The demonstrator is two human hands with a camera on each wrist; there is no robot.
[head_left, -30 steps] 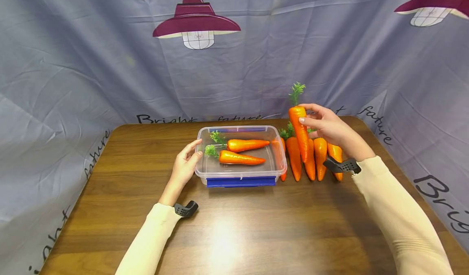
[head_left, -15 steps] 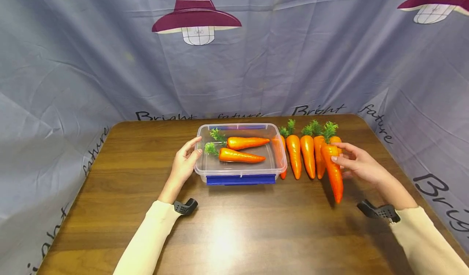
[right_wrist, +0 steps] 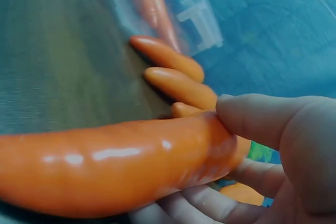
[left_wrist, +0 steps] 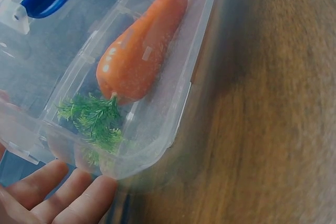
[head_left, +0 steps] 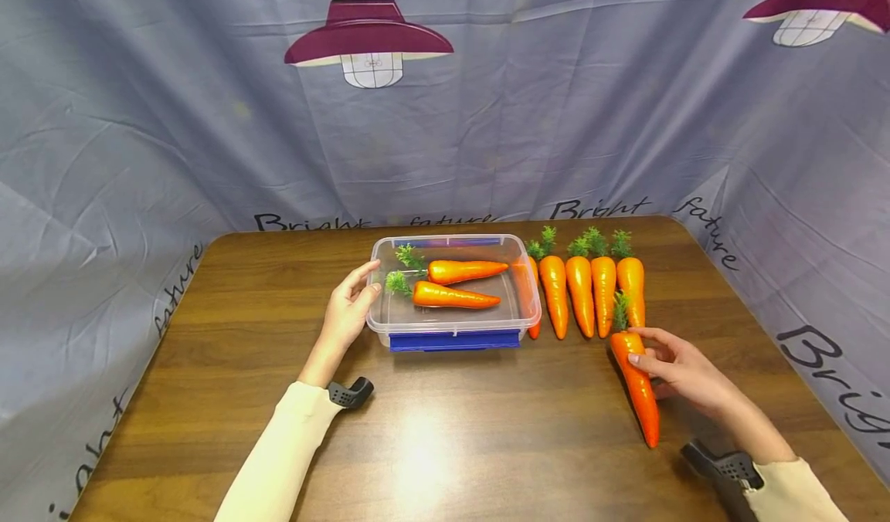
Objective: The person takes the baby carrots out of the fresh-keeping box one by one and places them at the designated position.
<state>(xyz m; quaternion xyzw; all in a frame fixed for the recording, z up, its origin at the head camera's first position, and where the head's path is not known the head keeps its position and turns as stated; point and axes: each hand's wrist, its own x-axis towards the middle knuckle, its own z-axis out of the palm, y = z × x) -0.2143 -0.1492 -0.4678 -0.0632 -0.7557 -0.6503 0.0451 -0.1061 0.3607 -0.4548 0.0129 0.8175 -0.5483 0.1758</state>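
My right hand (head_left: 684, 371) pinches an orange carrot (head_left: 638, 394) with a green leafy top near its thick end, thumb on one side and fingers on the other. The carrot slants with its tip toward the table's front; in the right wrist view it fills the lower left. My left hand (head_left: 348, 310) rests its fingertips against the left end of a clear plastic container (head_left: 455, 327) with blue clips. In the left wrist view, its fingers (left_wrist: 86, 200) touch the outer wall, fairly straight. Two carrots, an upper carrot (head_left: 467, 271) and a lower carrot (head_left: 455, 296), lie inside the container, tops to the left.
Several carrots (head_left: 579, 296) lie side by side right of the container, leafy tops toward the back; the leftmost is partly hidden by its wall. The wooden table (head_left: 487, 429) ends at a grey-blue curtain (head_left: 528, 120) printed with lamps and lettering.
My right hand has brought the carrot from above the row rightward, then down toward the table's front, below the rightmost carrot. My left hand and the container have stayed in place.
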